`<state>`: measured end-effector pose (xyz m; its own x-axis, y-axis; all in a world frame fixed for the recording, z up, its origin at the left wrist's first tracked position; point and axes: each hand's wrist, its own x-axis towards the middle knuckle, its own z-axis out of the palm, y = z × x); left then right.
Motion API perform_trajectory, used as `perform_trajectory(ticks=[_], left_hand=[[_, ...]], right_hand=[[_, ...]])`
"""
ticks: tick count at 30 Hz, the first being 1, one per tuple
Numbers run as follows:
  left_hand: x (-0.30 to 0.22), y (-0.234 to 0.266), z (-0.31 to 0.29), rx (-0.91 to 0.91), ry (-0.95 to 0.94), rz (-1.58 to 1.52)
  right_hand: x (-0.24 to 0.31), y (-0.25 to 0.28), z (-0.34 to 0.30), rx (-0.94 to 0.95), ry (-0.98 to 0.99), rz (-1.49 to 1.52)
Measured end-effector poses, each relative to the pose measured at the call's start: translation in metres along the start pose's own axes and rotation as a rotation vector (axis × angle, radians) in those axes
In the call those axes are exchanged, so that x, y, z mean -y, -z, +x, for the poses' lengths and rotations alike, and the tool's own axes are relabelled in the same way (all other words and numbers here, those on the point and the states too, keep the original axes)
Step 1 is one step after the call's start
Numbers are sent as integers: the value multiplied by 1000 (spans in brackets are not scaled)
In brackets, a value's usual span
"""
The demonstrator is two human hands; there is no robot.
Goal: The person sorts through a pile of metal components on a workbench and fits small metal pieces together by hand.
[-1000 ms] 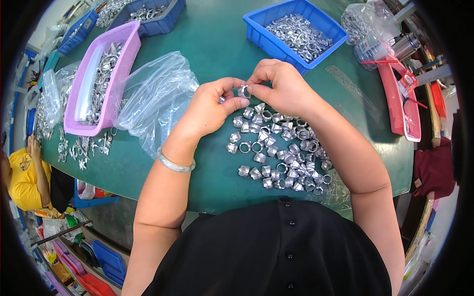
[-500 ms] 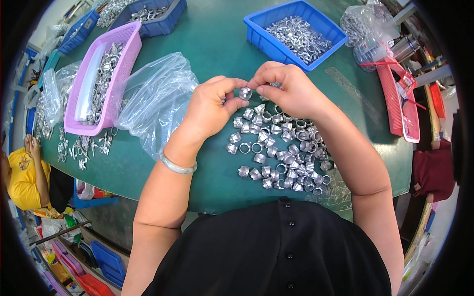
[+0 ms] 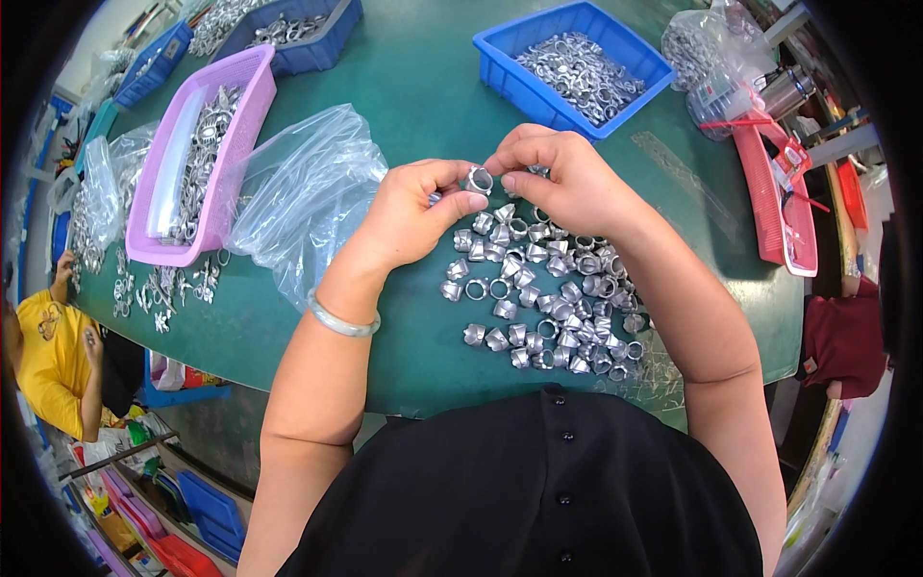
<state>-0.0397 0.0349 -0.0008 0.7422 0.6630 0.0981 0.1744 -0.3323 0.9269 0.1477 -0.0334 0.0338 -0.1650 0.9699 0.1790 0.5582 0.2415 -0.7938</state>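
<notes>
Between the thumb and index finger of my left hand (image 3: 423, 207) is a silver-coloured metal ring (image 3: 480, 180), its round opening facing up. My left wrist wears a pale bangle. My right hand (image 3: 562, 178) is curled, with its index fingertip and thumb at the ring's right edge. A bit of silver metal shows beneath the right fingers; whether the hand holds it or it lies on the table, I cannot tell. Just below both hands, many similar chunky rings (image 3: 524, 276) lie loose on the green table (image 3: 413, 361), thickest towards my right forearm.
A blue bin (image 3: 495, 72) of small metal pieces stands beyond my hands. On the left are a clear plastic bag (image 3: 312, 192) and a pink basket (image 3: 139, 216) of metal parts. A pink-red basket (image 3: 803, 245) sits at the right edge. A person in yellow (image 3: 53, 356) is at far left.
The ring has turned, so its opening now shows. My right fingertips have shifted slightly, and my left hand has dropped a little. The person in yellow has moved their hands apart.
</notes>
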Motion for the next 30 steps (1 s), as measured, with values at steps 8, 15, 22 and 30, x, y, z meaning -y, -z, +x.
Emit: perform_trajectory(ticks=[8,15,22,30], left_hand=[[5,1,1,13,-38,-111],[4,0,1,-46,12,437],[5,-1,0,-4,13,434],[9,-2,1,31,35,349]], right_hand=[[0,2,-1,-36,43,-54],[-12,6,-11,60,117,-469],[-14,-4,-13,123,163,-602],[-16,-4,-16,55,112,-590]])
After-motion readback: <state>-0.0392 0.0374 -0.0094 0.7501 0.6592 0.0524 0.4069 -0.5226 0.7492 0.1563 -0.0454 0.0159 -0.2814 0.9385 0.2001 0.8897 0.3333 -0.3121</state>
